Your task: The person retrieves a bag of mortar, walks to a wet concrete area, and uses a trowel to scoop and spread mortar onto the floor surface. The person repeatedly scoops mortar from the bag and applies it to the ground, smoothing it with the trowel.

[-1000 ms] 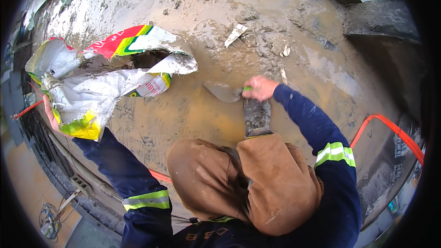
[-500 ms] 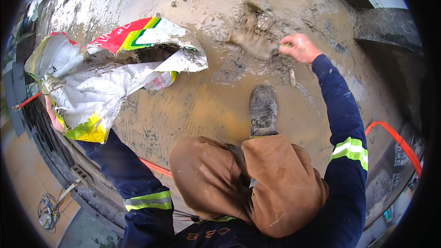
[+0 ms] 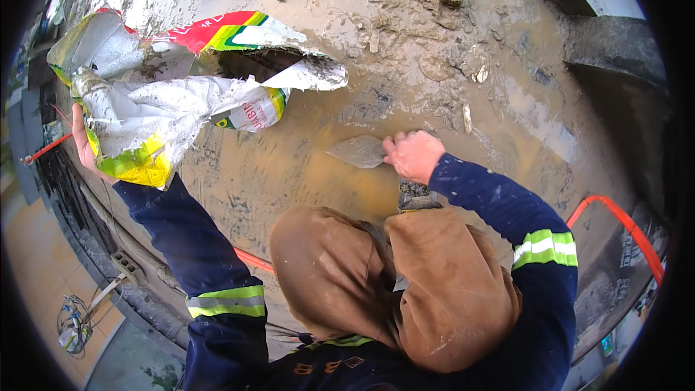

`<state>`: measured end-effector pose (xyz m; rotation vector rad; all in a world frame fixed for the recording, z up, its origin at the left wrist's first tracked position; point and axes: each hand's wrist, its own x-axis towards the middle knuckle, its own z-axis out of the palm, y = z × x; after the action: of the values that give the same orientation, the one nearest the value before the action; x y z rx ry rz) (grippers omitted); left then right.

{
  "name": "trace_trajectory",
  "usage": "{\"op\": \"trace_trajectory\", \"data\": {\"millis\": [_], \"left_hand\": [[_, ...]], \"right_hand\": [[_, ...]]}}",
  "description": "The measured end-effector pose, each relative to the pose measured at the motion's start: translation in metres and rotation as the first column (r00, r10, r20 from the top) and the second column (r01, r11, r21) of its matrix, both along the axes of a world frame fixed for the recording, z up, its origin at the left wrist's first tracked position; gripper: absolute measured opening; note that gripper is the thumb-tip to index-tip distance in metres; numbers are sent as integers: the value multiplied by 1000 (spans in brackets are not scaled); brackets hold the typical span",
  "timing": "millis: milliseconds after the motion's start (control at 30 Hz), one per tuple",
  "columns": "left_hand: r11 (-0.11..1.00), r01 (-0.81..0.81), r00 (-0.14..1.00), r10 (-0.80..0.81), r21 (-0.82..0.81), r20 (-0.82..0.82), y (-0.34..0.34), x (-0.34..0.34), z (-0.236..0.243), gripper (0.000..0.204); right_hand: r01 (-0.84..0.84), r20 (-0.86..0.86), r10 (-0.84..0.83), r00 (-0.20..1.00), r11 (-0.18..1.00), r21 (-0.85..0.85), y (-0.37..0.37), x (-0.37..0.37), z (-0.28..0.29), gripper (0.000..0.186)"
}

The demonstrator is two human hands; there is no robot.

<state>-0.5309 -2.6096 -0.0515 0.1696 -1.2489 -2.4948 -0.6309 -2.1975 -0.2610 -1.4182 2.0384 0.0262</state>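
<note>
My left hand [image 3: 85, 143] is closed on the near left edge of a torn white woven sack [image 3: 163, 105] with red, yellow and green printing. The sack's mouth gapes to the right, dark inside, and its far side is smeared with mud. My right hand [image 3: 415, 156] grips a trowel, its handle hidden in my fist. The pointed, mud-coated trowel blade [image 3: 356, 152] points left, low over the shallow muddy water in front of my boot [image 3: 418, 194]. Whether the blade touches the water I cannot tell.
Wet mud with rubble clumps [image 3: 441, 18] lies beyond my hands. A small pale stick [image 3: 467, 119] is stuck there. An orange hose [image 3: 622, 226] curves at the right and another orange length [image 3: 253, 259] runs behind my knees. A concrete ledge [image 3: 615, 43] stands at the far right.
My right hand has pulled the trowel back from the rubble, nearer and to the left, over the muddy water. The sack in my left hand has shifted slightly up and right.
</note>
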Motion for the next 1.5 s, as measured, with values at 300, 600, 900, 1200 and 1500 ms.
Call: {"op": "trace_trajectory", "data": {"millis": [300,600,900,1200,1500], "left_hand": [[617,-618,715,698,-487,-23,-22,23,-18,35],[965,-261,957,261,-14,126,-49,38,-16,39],[866,-434,877,469,-247,103,-42,20,-17,37],[251,307,773,497,-918,394,-200,194,58,46],[851,-369,788,500,-374,359,-139,189,31,36]], "right_hand": [[289,-223,-264,938,953,88,-5,-127,-11,41],[802,-15,-807,590,584,129,34,-225,47,51],[0,191,-17,981,996,90,-49,-2,2,41],[151,-111,-147,983,988,33,-76,-106,-10,41],[367,-497,-316,809,930,7,-1,-209,6,23]]}}
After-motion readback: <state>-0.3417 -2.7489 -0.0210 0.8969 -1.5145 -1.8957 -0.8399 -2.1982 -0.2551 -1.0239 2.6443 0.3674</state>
